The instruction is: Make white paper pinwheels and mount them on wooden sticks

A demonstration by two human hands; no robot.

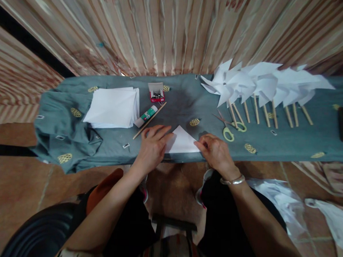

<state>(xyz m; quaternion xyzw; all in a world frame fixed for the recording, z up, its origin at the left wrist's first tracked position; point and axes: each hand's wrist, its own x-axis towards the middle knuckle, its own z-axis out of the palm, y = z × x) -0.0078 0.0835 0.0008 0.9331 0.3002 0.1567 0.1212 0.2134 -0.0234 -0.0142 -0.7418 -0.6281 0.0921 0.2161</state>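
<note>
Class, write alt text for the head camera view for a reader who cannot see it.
Both hands, left hand and right hand, press a white paper triangle flat on a grey-green cloth-covered table. A paper stack, glue stick, scissors and finished pinwheels lie beyond.

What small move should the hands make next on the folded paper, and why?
Probably press the crease flat: both the left hand and the right hand rest on the white paper, which is already folded into a triangle on the table.
</note>
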